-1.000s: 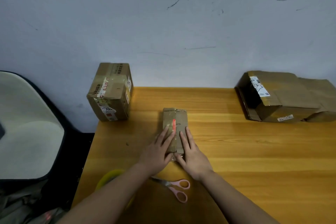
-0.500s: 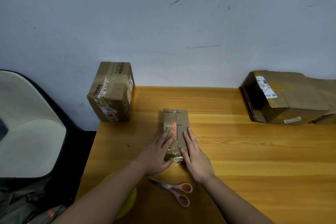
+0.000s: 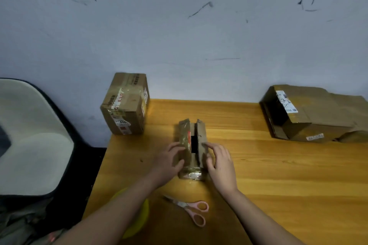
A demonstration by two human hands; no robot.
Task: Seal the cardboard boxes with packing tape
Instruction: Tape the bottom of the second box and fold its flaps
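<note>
- Yellow object (image 3: 139, 217): rounded and glossy, at the near left edge of the table; largely hidden under the left forearm, so its nature cannot be told.
- Scissors (image 3: 191, 210): pink plastic loop handles, short metal blades pointing left; flat on the table near its front edge, just short of the small box.
- Table (image 3: 278, 175): orange-toned wood with lengthwise grain and a smooth sheen; its right side and front are cut off by the frame.
- Left hand (image 3: 169, 160): fingers curled on the left flap of the small box, gripping it.
- Right hand (image 3: 220, 162): fingers bent round the right flap, gripping it.
- Small box (image 3: 192, 152): narrow brown cardboard, worn and patched with shiny tape, a red mark on the left flap; stands mid-table toward the left edge, flaps apart over a dark gap.
- Taped box (image 3: 126, 104): squarish cardboard with white labels, at the far left corner.
- Crushed box (image 3: 310, 114): large, dented cardboard with a shipping label, at the far right; its right end is cut off.
</note>
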